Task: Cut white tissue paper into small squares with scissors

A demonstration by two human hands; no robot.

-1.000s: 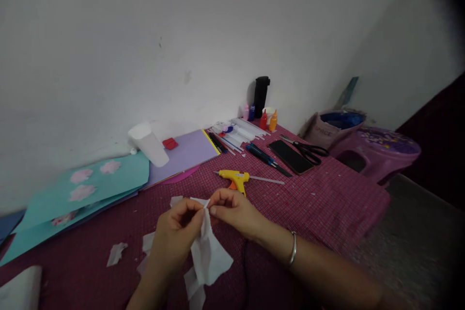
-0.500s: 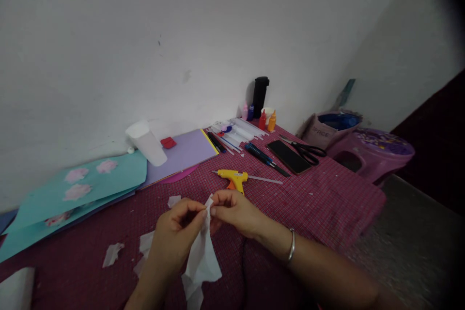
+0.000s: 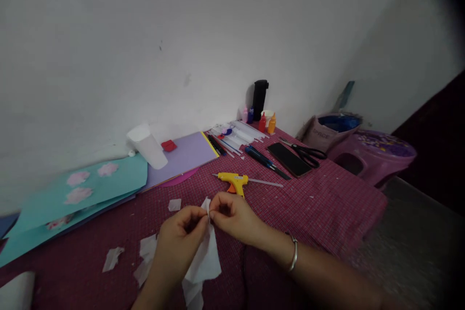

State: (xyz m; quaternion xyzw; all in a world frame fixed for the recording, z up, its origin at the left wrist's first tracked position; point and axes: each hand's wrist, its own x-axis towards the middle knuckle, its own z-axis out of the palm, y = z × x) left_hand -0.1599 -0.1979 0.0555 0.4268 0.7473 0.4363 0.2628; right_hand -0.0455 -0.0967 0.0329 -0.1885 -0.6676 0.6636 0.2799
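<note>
Thin white tissue paper (image 3: 208,259) hangs between my hands above the red checked tablecloth. My left hand (image 3: 179,242) pinches its upper part between thumb and forefinger. From the other side my right hand (image 3: 234,215), with a silver bangle on the wrist, pinches the same spot, fingertips almost touching the left ones. Torn white pieces (image 3: 113,258) lie to the left of my hands, and one small scrap (image 3: 175,204) sits just beyond them. Close behind my right hand rests a yellow glue gun (image 3: 234,181) with a glue stick in its back.
Turquoise sheets with pink paper flowers (image 3: 78,195) lie at left, beside a purple sheet (image 3: 189,152) and a white cup (image 3: 147,147). Farther right are glue sticks (image 3: 241,133), a box cutter (image 3: 259,156), a phone (image 3: 289,159), scissors (image 3: 307,154) and small paint bottles (image 3: 271,124). A pink stool (image 3: 378,155) stands beyond the table.
Both hands still pinch the tissue paper, with the fingertips slightly shifted and the right fingers more curled. The view has tilted a little, so most things sit slightly lower.
</note>
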